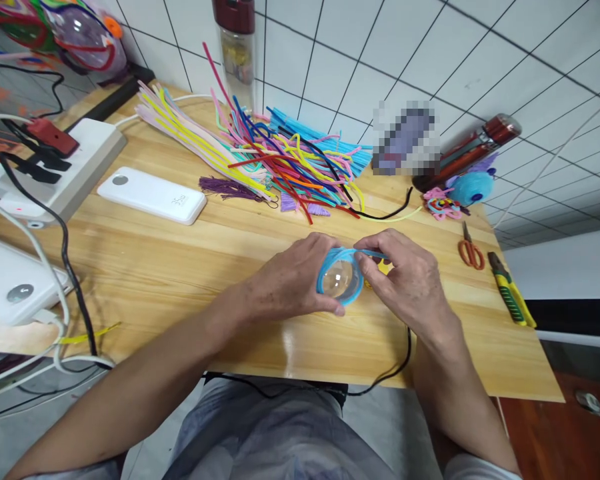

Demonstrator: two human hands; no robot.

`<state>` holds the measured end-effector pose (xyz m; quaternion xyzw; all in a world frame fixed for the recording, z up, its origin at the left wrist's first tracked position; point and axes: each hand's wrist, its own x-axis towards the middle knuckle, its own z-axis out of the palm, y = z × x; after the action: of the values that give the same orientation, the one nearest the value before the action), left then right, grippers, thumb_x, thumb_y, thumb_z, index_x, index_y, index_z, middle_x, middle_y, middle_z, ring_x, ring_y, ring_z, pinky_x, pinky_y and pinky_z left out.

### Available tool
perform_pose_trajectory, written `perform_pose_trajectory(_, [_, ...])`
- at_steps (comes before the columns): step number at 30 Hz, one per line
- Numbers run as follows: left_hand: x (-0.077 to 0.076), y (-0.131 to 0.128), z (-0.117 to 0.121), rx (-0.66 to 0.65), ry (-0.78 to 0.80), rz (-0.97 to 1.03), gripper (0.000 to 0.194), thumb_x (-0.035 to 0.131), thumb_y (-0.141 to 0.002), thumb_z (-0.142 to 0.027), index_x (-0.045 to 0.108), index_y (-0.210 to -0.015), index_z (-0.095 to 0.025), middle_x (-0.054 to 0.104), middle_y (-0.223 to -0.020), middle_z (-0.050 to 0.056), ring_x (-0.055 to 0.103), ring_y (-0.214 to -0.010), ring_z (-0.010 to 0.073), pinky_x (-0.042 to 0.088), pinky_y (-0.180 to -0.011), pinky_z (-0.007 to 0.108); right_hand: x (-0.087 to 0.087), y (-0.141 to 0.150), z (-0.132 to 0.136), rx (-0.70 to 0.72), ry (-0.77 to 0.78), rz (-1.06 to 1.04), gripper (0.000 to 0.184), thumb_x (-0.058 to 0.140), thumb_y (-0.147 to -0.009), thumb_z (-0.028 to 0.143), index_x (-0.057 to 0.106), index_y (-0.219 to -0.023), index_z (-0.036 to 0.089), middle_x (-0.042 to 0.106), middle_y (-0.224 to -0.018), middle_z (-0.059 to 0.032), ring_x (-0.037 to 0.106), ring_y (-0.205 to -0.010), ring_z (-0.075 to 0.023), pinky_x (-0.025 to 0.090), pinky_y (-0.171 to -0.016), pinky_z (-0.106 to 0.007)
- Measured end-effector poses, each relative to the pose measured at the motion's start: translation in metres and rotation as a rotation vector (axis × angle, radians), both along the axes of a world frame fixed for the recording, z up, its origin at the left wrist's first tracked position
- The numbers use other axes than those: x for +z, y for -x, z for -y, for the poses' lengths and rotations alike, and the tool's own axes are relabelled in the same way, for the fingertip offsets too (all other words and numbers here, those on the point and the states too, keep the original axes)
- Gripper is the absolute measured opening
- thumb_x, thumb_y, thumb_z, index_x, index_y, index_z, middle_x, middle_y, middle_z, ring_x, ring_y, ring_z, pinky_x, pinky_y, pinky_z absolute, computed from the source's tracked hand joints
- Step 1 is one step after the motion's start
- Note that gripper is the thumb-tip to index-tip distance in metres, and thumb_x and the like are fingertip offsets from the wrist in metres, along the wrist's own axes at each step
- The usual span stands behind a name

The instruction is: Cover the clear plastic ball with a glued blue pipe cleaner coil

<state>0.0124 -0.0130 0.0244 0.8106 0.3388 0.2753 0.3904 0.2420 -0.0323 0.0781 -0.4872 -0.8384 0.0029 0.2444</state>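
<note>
Both forearms come in low over the near edge of the counter (190,267), wrists dropped, the hands meeting at the middle. The left hand (293,277) lies knuckles up, curled round a clear ball (338,280); its thumb sits under the ball at the near side and its fingers (325,245) wrap over the top, clamped on it. The ball rests low, just off or on the wood, I can't tell which, wedged between the two hands. A blue pipe cleaner (330,263) runs round the ball's rim like a band, with one loose end sticking out to the right. The right hand (405,277) comes in from the other side, palm down, thumb and forefinger pinched together on that loose end right against the ball; the other fingers bend loosely behind. Something yellow (383,267) peeks out under the right hand. Beyond, a heap of coloured pipe cleaners (280,160) spreads across the far counter, a white power bank (153,195) lies to the left, and scissors (471,250) and a yellow-handled tool (511,290) lie well off to the right.
</note>
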Motion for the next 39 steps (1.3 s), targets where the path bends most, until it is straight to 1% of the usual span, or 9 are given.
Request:
perform_pose_trajectory(3, [-0.007,0.003,0.000,-0.091,-0.036,0.050,0.106,0.108,-0.059,-0.042,0.051,-0.147,-0.024,0.059,-0.156,0.020,0.056,-0.152,0.0442,0.049,-0.126,0.067,0.000,0.000,0.003,-0.007,-0.011,-0.001,0.009,0.064,-0.101,0.020,0.072,-0.097,0.023,0.076,-0.086,-0.0018,0.072,-0.073,-0.0172,0.053,-0.068,-0.030])
perform_pose_trajectory(6, [-0.011,0.004,0.001,-0.131,-0.094,0.084,0.115,0.108,-0.058,-0.039,0.046,-0.153,-0.025,0.050,-0.165,0.023,0.046,-0.162,0.0459,0.045,-0.132,0.068,-0.001,0.000,0.006,-0.002,-0.019,-0.017,0.010,0.064,-0.100,0.017,0.071,-0.096,0.023,0.075,-0.086,-0.0011,0.072,-0.073,-0.0163,0.055,-0.070,-0.029])
perform_pose_trajectory(8, [-0.011,0.005,0.002,-0.123,-0.136,0.086,0.108,0.104,-0.066,-0.031,0.042,-0.154,-0.025,0.051,-0.163,0.023,0.048,-0.161,0.0439,0.046,-0.131,0.067,-0.001,0.000,0.006,0.004,-0.021,-0.026,0.010,0.065,-0.100,0.016,0.071,-0.096,0.022,0.074,-0.086,-0.0010,0.072,-0.073,-0.0160,0.056,-0.070,-0.029])
perform_pose_trajectory(11, [-0.010,0.004,0.002,-0.087,-0.163,0.075,0.094,0.094,-0.075,-0.021,0.039,-0.152,-0.025,0.056,-0.157,0.020,0.057,-0.154,0.0395,0.052,-0.127,0.063,-0.001,0.000,0.007,0.016,-0.025,-0.043,0.009,0.066,-0.099,0.015,0.071,-0.097,0.022,0.074,-0.086,-0.0013,0.073,-0.075,-0.0166,0.056,-0.071,-0.029])
perform_pose_trajectory(17, [-0.008,0.001,0.003,-0.028,-0.144,0.019,0.084,0.094,-0.078,-0.031,0.042,-0.144,-0.026,0.062,-0.149,0.016,0.064,-0.144,0.0364,0.058,-0.119,0.058,-0.001,-0.001,0.011,0.016,-0.033,-0.012,0.011,0.064,-0.102,0.017,0.072,-0.105,0.022,0.077,-0.091,-0.0029,0.075,-0.081,-0.0192,0.056,-0.075,-0.032])
perform_pose_trajectory(22, [-0.004,-0.001,0.004,-0.009,-0.150,-0.013,0.082,0.098,-0.077,-0.034,0.045,-0.140,-0.025,0.064,-0.145,0.014,0.066,-0.141,0.0340,0.059,-0.117,0.054,-0.004,-0.001,0.015,-0.010,-0.071,0.067,0.012,0.062,-0.104,0.020,0.074,-0.105,0.021,0.077,-0.090,-0.0040,0.075,-0.080,-0.0201,0.055,-0.073,-0.033])
perform_pose_trajectory(27, [-0.003,-0.002,0.004,0.008,-0.139,-0.030,0.082,0.098,-0.077,-0.035,0.046,-0.139,-0.027,0.064,-0.146,0.013,0.066,-0.141,0.0339,0.059,-0.116,0.053,-0.005,0.001,0.018,-0.014,-0.088,0.071,0.015,0.061,-0.105,0.019,0.076,-0.103,0.019,0.076,-0.088,-0.0045,0.075,-0.079,-0.0194,0.055,-0.071,-0.032])
perform_pose_trajectory(32, [-0.003,-0.002,0.004,-0.004,-0.128,0.003,0.082,0.097,-0.079,-0.035,0.044,-0.141,-0.026,0.062,-0.148,0.015,0.064,-0.143,0.0346,0.059,-0.116,0.053,-0.007,0.002,0.018,-0.005,-0.098,0.070,0.015,0.061,-0.104,0.018,0.076,-0.104,0.020,0.076,-0.087,-0.0036,0.074,-0.078,-0.0185,0.056,-0.071,-0.031])
perform_pose_trajectory(39, [-0.008,-0.004,0.006,0.020,-0.105,0.014,0.077,0.094,-0.081,-0.041,0.044,-0.138,-0.028,0.060,-0.146,0.014,0.065,-0.140,0.0355,0.061,-0.112,0.056,-0.011,0.003,0.018,-0.031,-0.081,0.053,0.019,0.058,-0.105,0.019,0.077,-0.106,0.023,0.077,-0.089,-0.0042,0.074,-0.079,-0.0191,0.056,-0.072,-0.032])
